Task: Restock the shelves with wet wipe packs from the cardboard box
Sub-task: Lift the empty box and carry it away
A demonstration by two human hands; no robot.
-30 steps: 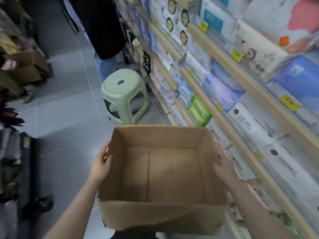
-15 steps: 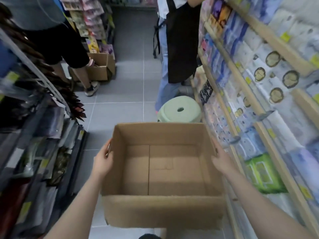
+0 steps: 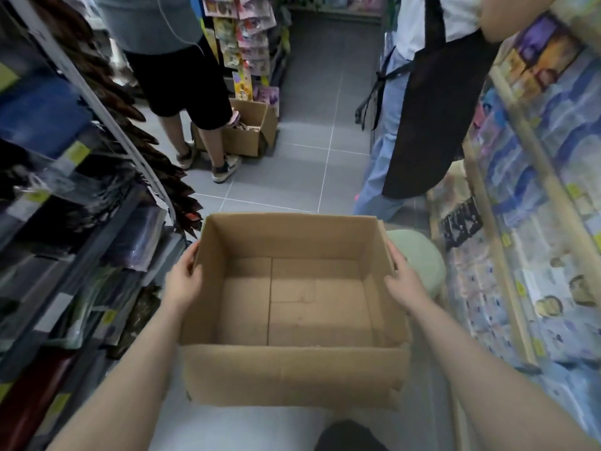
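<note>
I carry an open brown cardboard box (image 3: 292, 372) in front of me above the aisle floor. Its inside is bare; no wet wipe packs show in it. My left hand (image 3: 183, 281) grips the box's left wall, thumb over the rim. My right hand (image 3: 401, 281) grips the right wall in the same way. Packs of wipes and tissues (image 3: 533, 177) fill the wooden shelves along the right.
A pale green plastic stool (image 3: 419, 255) stands just past the box on the right. A person in a black apron (image 3: 432, 102) stands by the right shelves. Another person in black shorts (image 3: 182, 79) stands at the left beside a floor box (image 3: 244, 131). Dark racks (image 3: 65, 222) line the left.
My view has swung left from the right shelves to look down the aisle. Both hands keep the same grip on the box, and the stool now lies partly behind it.
</note>
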